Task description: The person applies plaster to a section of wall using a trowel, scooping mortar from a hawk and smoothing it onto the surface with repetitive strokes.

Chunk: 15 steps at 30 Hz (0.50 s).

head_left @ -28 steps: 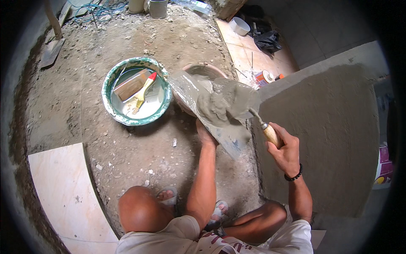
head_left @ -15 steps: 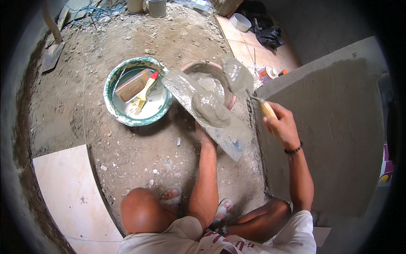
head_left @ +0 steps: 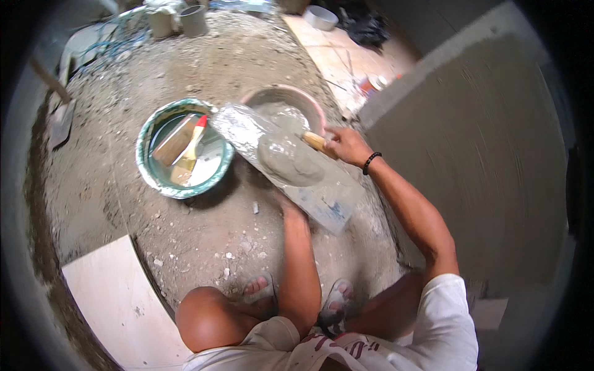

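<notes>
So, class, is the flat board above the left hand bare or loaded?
Loaded: a glossy mound of grey paste sits near the middle of the flat board.

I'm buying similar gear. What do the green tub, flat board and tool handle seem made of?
Tub: probably plastic, smooth green wall, pale-spattered rim. Board: perhaps metal or plastic; wet glare and smeared mix leave it open. Handle: wood-like, yellowish tan, smooth-looking.

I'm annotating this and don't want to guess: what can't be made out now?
In the head view:
Left hand: fingers hidden beneath the mortar board.
Wooden-handled trowel: blade indistinguishable; right hand, board or mortar may cover it.
Pinkish tub: near side hidden by the board.
White-and-orange container: details blurred.
</notes>
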Available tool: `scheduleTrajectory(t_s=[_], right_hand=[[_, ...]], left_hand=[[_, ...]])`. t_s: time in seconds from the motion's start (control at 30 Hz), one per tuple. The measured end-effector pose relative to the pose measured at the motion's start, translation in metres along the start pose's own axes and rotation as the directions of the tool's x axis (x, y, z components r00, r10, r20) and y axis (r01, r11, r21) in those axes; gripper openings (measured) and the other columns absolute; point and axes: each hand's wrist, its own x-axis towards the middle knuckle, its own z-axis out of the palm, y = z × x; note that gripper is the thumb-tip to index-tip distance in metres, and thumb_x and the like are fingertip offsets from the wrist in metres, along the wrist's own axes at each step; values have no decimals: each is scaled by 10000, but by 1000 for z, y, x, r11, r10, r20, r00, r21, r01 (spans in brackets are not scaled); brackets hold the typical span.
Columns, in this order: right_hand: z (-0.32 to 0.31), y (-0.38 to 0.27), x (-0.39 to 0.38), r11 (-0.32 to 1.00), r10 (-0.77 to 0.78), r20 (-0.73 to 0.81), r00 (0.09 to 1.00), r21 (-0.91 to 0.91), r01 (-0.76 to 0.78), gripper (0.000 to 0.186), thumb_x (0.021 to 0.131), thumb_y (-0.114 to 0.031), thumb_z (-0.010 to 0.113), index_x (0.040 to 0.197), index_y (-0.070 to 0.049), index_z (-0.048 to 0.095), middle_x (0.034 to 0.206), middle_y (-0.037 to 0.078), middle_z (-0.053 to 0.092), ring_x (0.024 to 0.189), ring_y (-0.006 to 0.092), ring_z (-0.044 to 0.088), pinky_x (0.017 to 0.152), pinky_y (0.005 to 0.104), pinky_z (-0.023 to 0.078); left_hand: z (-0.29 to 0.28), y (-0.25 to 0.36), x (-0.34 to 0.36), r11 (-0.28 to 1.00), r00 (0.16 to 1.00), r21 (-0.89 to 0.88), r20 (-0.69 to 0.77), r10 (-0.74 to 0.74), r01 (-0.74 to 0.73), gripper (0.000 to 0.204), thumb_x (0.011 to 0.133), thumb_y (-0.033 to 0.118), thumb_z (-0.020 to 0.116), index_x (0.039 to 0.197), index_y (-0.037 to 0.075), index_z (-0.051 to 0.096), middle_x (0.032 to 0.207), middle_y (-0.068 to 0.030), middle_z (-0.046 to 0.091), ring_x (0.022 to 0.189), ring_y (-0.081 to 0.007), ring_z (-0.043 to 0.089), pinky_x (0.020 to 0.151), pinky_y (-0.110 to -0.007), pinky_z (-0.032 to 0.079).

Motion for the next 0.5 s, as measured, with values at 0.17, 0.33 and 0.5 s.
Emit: scheduleTrajectory(t_s=[0.17, 0.33, 0.5], right_hand=[[-56, 40, -97, 997, -72, -131, 989, 12, 74, 448, 871, -173, 619, 1290, -28, 552, 1008, 153, 692, 892, 194, 661, 797, 345, 529], [-68, 99, -245, 975, 220, -138, 966, 73, -212, 405, 869, -177, 628, 1237, -16, 580, 920, 144, 665, 829, 193, 635, 782, 337, 514], [-4, 169, -387, 837, 500, -158, 852, 342, -427, 360, 876, -109, 630, 1218, 0, 601, 769, 46, 600, 713, 104, 540, 673, 290, 481]], left_hand=[[-21, -32, -6, 995, 985, -93, 172, -11, 28, 661, 943, 528, 470, 1376, 31, 415, 1298, -130, 517, 1127, -262, 554, 934, -414, 502], [-31, -85, -22, 984, 978, 29, 104, -180, 177, 708, 914, 560, 488, 1422, 81, 374, 1324, -129, 517, 1203, -294, 516, 1021, -448, 441], [-46, -143, -53, 947, 937, 93, 140, -319, 308, 606, 953, 471, 478, 1404, 74, 398, 1309, -102, 517, 1155, -260, 543, 977, -410, 477]])
